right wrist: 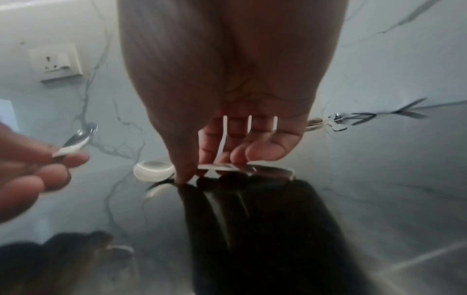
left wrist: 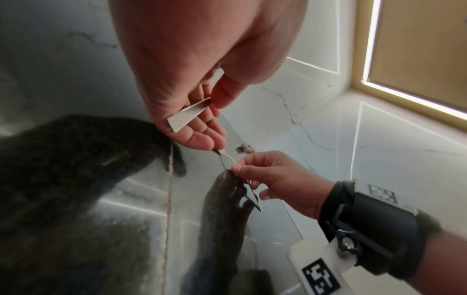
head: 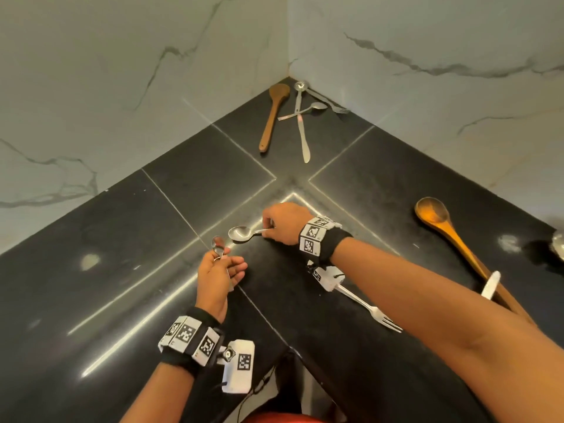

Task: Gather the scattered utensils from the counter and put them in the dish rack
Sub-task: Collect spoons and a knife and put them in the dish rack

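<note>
Black glossy counter (head: 100,300) in a corner, white marble-look wall tiles (head: 122,87) on both sides. Right hand (head: 285,222) down on the counter near the middle, fingers pinching the handle of a steel tablespoon (head: 241,232) whose bowl lies on the surface pointing left. Left hand (head: 218,270) just beside it, palm up, fingers curled round the handle of a small steel spoon (head: 218,243), bowl sticking out past the fingertips and nearly touching the tablespoon's bowl. From the left wrist view, that spoon's flat handle end pokes out across the palm. Back in the corner: dark wooden spoon (head: 272,116), a metal ladle (head: 300,117) crossed over a teaspoon (head: 305,110), and a fork (head: 329,102) against the wall. Over on the right, a lighter wooden spoon (head: 442,224) lying diagonally, handle running under the right forearm, with a white-handled utensil (head: 490,285) across it. Another fork (head: 370,309) sits under the right wrist, tines toward the counter edge. Wall socket (right wrist: 57,61) visible from the right wrist view. No dish rack visible in any view.
</note>
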### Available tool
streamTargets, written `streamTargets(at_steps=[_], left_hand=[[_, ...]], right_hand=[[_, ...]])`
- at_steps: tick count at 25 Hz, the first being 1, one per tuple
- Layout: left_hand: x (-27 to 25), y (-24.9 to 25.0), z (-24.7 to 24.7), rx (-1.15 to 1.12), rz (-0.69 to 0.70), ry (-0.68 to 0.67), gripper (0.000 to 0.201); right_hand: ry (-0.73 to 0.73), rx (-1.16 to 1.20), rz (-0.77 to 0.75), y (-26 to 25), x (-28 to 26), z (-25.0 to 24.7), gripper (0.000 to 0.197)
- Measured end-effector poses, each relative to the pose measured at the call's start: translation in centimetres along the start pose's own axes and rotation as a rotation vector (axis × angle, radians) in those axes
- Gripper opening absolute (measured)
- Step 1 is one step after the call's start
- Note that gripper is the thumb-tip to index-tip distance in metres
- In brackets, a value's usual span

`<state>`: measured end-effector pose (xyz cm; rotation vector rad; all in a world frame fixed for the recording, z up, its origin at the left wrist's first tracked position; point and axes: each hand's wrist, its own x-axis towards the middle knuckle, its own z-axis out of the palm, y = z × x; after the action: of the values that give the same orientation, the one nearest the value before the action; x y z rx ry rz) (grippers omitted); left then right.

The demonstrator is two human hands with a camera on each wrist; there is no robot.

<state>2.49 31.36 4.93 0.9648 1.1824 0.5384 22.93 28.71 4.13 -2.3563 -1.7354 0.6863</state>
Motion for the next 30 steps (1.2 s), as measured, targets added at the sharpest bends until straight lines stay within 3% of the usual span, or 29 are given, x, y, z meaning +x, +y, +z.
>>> streamTargets(at_steps=[3,7,10,12,15,19,25,30], left_hand=[[0.3,0.4,-0.1,-0.138,-0.053,0.008,0.01],[1.4,1.3,1.5,-0.252,-0.094,-0.122,0.009],[2.9,2.1,4.0,-0.237,-0.047,-0.25,0.014],[4.1,2.8,5.9,-0.168,-0.007,-0.257,0.015],[6.2,4.7,8.0,-0.101,-0.02,-0.246,0.015],[9.2,7.0,9.9,0.016,-0.008,-0.259,0.016],[11.9,8.7,11.3,0.135,-0.016,-0.303,0.017],[13.2,10.3,12.4,0.177,-0.013,-0.327,0.017]], right_hand=[[0.012,0.178,0.063,-0.1,-0.3,0.4,0.016],[0.145,0.58,0.076,-1.2,-2.8,0.3,0.018],[0.146,0.65,0.015,-2.0,-3.6,0.2,0.015],[0.196,0.662,0.047,-1.4,-3.2,-0.3,0.019],[0.274,0.556,0.113,1.1,-2.1,-2.3,0.033],[0.308,0.351,0.211,7.3,0.8,-6.5,0.018],[0.202,0.042,0.322,17.9,9.8,-12.1,0.06],[0.148,-0.049,0.274,20.4,15.4,-14.2,0.08]])
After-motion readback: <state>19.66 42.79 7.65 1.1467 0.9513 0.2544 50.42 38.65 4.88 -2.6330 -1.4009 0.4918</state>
